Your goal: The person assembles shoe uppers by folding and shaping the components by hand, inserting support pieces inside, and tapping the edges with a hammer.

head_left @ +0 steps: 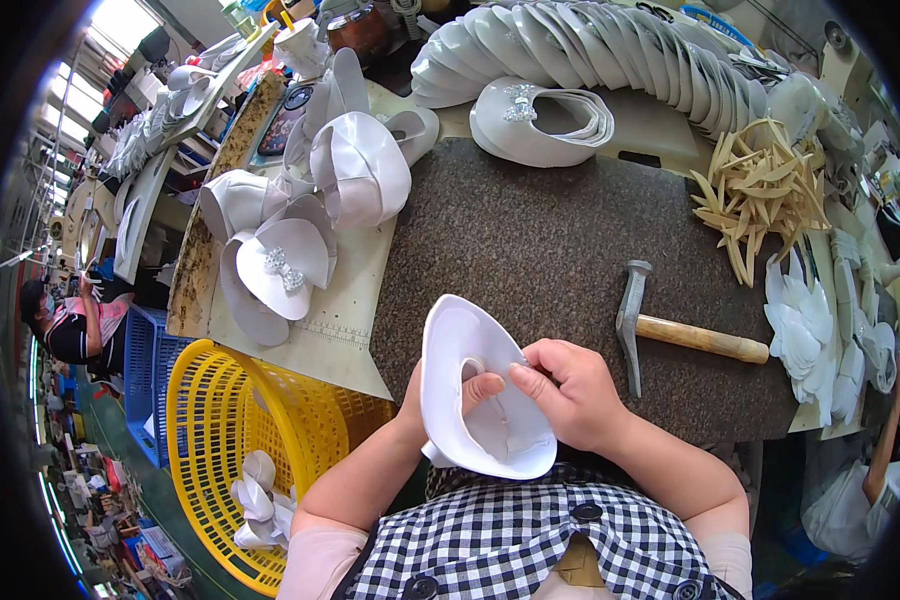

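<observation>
A white shoe upper [462, 330] is held up in front of me at the table's near edge, its lining side turned toward me. My left hand [482, 388] is closed around it from behind; the thumb shows through the opening, while the other fingers are hidden. At its right edge, my right hand [565, 392] pinches the material between thumb and fingers. A hammer [632, 315] with a wooden handle lies on the dark stone slab [530, 235], right of my right hand and apart from it.
White uppers [360, 170], one with a sparkly bow [284, 270], pile up at left. A nested stack [540, 125] and a long row of uppers [580, 50] stand behind. Beige strips [765, 190] and white pieces [802, 325] lie right. A yellow basket [195, 440] stands lower left; a person [80, 325] is beyond.
</observation>
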{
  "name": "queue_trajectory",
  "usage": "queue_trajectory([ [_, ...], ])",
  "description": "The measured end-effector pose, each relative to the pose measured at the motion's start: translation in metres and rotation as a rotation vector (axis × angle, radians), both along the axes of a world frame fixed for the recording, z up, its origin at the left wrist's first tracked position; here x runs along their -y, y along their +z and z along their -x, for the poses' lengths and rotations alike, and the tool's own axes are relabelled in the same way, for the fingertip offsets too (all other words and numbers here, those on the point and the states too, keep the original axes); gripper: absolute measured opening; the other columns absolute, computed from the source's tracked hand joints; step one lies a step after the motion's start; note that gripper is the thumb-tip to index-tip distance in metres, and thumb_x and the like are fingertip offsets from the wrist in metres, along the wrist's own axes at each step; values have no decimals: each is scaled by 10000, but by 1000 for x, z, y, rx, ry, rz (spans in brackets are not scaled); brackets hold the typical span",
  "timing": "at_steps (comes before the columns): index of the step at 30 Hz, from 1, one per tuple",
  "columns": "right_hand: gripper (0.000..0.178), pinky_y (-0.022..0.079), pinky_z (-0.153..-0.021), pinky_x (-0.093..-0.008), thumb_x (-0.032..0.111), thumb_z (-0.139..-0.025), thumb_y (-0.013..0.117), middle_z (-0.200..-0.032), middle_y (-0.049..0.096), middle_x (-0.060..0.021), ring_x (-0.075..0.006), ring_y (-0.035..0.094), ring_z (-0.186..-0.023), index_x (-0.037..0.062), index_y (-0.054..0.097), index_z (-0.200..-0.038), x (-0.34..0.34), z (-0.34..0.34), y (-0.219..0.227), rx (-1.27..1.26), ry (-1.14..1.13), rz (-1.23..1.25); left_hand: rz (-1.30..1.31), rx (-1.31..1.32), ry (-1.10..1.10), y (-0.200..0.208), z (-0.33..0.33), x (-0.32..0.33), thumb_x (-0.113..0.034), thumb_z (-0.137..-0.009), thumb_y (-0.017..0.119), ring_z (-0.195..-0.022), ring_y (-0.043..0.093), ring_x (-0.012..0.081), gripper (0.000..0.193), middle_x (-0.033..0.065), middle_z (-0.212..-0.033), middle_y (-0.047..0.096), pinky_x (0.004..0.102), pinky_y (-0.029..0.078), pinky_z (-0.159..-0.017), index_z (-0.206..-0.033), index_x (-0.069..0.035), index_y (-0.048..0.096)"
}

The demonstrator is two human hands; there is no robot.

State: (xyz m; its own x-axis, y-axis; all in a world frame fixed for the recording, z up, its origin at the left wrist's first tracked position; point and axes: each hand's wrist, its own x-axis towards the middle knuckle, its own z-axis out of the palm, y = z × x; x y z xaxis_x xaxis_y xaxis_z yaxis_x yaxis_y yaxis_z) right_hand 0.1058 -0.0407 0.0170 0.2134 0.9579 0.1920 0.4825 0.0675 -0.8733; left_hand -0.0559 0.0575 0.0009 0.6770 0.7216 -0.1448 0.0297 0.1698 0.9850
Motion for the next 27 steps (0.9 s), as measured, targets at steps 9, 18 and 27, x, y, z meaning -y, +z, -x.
queue_trajectory([
  [9,278,473,-617,-318,267,-945,558,-742,589,-91,-209,596,-677,16,606,-836,-4,-11,-4,-308,81,234,152,-64,-23,-8,3,2,-310,-813,763,-774,621,114,372,32,-868,654,250,499,-666,-1005,-22,628],
  [18,180,475,-584,-373,202,-919,570,-744,572,-115,-278,595,-669,43,583,-836,-5,-10,1,231,66,-41,105,-56,-65,-16,4,1,-288,-827,752,-757,613,100,312,17,-838,646,246,493,-640,-971,-38,633],
  [27,241,499,-617,-391,223,-951,534,-756,624,-119,-287,616,-680,27,616,-837,-4,-20,11,-311,96,351,75,-8,-63,-6,-3,-7,-302,-803,775,-809,616,126,411,36,-893,648,281,508,-698,-1059,-25,612],
])
